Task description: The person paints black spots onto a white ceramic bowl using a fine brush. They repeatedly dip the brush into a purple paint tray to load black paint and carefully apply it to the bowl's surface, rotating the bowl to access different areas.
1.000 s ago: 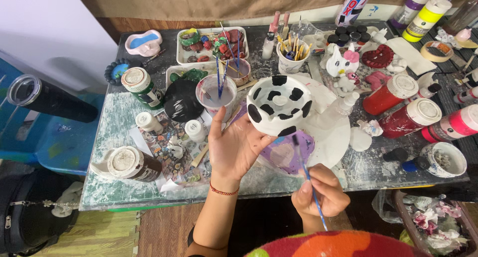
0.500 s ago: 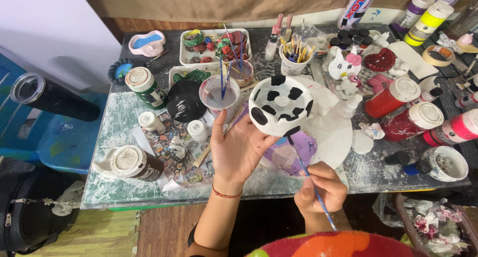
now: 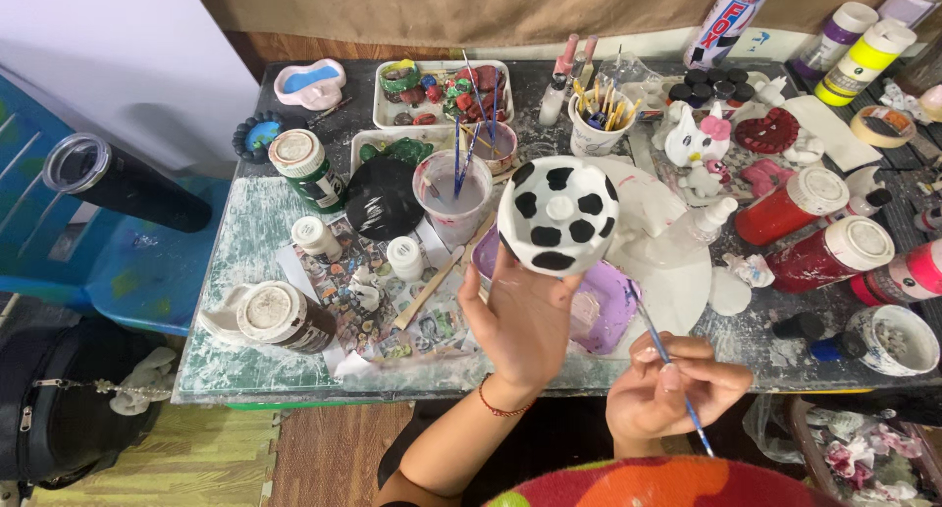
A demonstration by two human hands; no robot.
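We held a spotted bowl over the messy table.

Our left hand [image 3: 525, 316] gripped the white, black-spotted bowl [image 3: 557, 215] aloft; our right hand [image 3: 672, 389] pinched a thin paintbrush [image 3: 667, 355] near the purple palette [image 3: 599, 306].

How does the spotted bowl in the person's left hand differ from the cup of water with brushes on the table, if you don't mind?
The spotted bowl is white with black patches; the water cup is plain and pale, holding cloudy water. The bowl is held upside down in the air by the left hand, while the cup stands upright on the table. The cup holds blue-handled brushes; the bowl holds nothing visible. Both are round vessels.
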